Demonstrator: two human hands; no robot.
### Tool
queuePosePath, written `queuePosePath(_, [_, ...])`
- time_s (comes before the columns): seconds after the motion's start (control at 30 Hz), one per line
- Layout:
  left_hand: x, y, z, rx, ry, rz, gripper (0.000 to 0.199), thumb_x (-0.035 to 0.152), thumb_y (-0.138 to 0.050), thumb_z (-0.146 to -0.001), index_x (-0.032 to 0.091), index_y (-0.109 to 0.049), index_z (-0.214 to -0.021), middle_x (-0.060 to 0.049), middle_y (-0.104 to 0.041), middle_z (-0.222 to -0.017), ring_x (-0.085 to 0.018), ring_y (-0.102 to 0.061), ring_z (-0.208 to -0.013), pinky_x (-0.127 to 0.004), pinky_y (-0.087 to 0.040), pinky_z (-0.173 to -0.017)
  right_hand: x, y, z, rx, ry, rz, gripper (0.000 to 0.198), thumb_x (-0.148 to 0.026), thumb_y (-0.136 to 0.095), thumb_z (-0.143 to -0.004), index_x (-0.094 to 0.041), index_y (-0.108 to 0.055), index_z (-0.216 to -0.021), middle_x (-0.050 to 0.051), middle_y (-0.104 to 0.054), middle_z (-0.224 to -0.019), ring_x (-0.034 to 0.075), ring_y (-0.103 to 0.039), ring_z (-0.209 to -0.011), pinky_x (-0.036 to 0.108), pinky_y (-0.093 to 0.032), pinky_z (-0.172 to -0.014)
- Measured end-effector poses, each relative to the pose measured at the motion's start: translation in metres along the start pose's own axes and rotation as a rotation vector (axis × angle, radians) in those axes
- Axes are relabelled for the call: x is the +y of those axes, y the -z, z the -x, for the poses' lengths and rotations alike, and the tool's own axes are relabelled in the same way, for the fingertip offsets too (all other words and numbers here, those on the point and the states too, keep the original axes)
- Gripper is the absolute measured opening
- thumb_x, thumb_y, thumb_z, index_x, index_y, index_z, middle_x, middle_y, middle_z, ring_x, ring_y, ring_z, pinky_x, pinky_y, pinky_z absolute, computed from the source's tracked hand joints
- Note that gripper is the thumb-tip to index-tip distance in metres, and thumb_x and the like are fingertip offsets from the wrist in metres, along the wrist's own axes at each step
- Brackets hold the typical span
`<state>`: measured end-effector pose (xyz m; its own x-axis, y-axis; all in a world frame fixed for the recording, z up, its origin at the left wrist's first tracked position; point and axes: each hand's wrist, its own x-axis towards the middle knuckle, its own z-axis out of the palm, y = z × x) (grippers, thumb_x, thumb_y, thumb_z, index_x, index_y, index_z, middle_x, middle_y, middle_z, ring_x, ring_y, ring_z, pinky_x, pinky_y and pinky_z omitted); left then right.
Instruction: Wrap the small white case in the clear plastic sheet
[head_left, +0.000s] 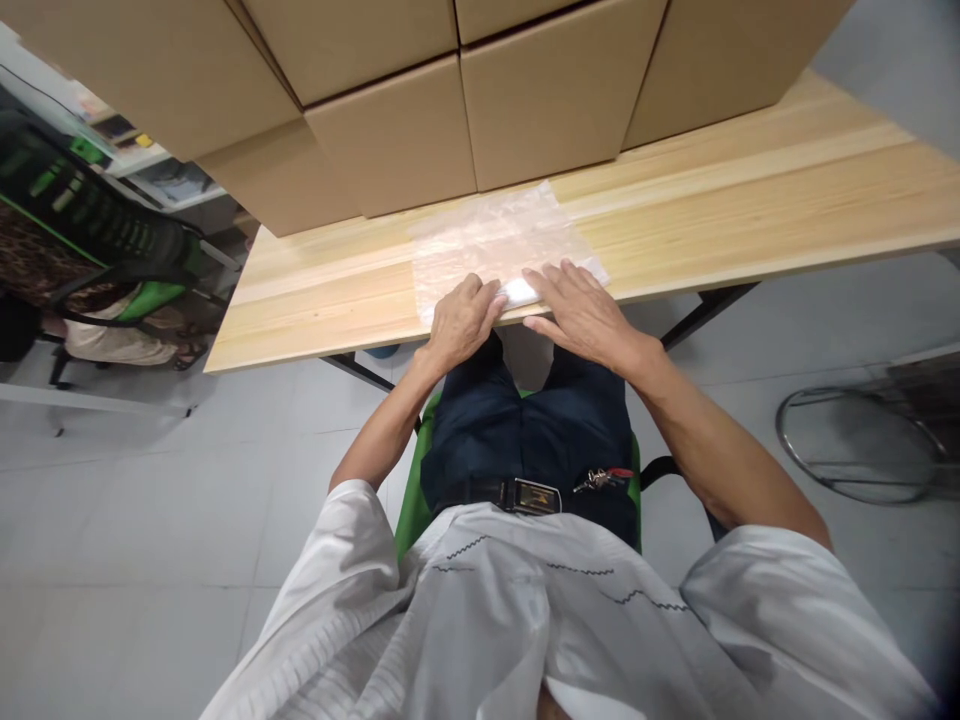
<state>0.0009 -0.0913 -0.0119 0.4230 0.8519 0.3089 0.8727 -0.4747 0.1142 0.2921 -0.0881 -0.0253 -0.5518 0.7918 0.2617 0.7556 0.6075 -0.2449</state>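
Observation:
On the wooden table's front edge, a clear plastic sheet or bag (487,240) lies spread out. A small shiny, whitish flat item (517,292) rests at its near side, between my hands; its kind cannot be made out. My left hand (465,318) is curled at the item's left end, thumb and fingers gripping it against the plastic. At the other end, my right hand (581,310) lies over the plastic with fingers stretched out and thumb apart, fingertips touching the item's right side. My palms hide part of the plastic.
Several stacked cardboard boxes (390,140) stand along the far side of the wooden table (720,220). To the left are a black and green chair (97,230) with a seated person and a white shelf (165,180). A metal stool frame (855,440) stands on the right.

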Motion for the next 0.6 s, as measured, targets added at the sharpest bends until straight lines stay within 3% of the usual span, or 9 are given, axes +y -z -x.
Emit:
queuePosePath(0.1, [-0.007,0.001,0.0,-0.005,0.022,0.05,0.074,0.067,-0.029,-0.139,0.021,-0.083,-0.161,-0.021,-0.085,-0.143,-0.035,-0.086,-0.124,-0.045,-0.067,-0.105,0.0,0.0,0.0,-0.007,-0.001,0.021,0.1,-0.083,-0.033,-0.13,-0.018,-0.039,-0.207,0.027,-0.046,-0.21,0.057,-0.039,-0.197,0.085,-0.039,-0.156])
queuePosePath(0.33, [-0.019,0.003,0.001,-0.005,0.056,0.052,0.07,0.064,-0.037,-0.138,0.02,-0.085,-0.166,-0.021,-0.093,-0.153,-0.036,-0.09,-0.139,-0.045,-0.068,-0.114,0.002,-0.005,-0.003,-0.008,-0.007,0.014,0.1,-0.084,-0.042,-0.129,-0.023,-0.037,-0.208,0.025,-0.045,-0.211,0.059,-0.036,-0.197,0.086,-0.038,-0.156])
queuePosePath(0.43, [-0.02,0.008,0.005,-0.017,0.068,0.012,0.075,0.067,-0.036,-0.138,0.021,-0.074,-0.182,-0.023,-0.089,-0.164,-0.037,-0.09,-0.142,-0.045,-0.068,-0.113,0.002,-0.004,-0.004,-0.012,-0.019,-0.022,0.098,-0.083,-0.047,-0.128,-0.026,-0.039,-0.208,0.022,-0.044,-0.212,0.06,-0.035,-0.198,0.088,-0.035,-0.157])
queuePosePath(0.6, [-0.019,0.018,0.011,-0.118,0.066,-0.095,0.089,0.084,-0.05,-0.131,0.025,-0.062,-0.195,-0.025,-0.089,-0.157,-0.04,-0.092,-0.131,-0.043,-0.069,-0.102,-0.002,0.0,-0.003,-0.022,-0.042,-0.08,0.098,-0.081,-0.059,-0.125,-0.032,-0.04,-0.208,0.018,-0.041,-0.214,0.061,-0.032,-0.199,0.092,-0.032,-0.157])
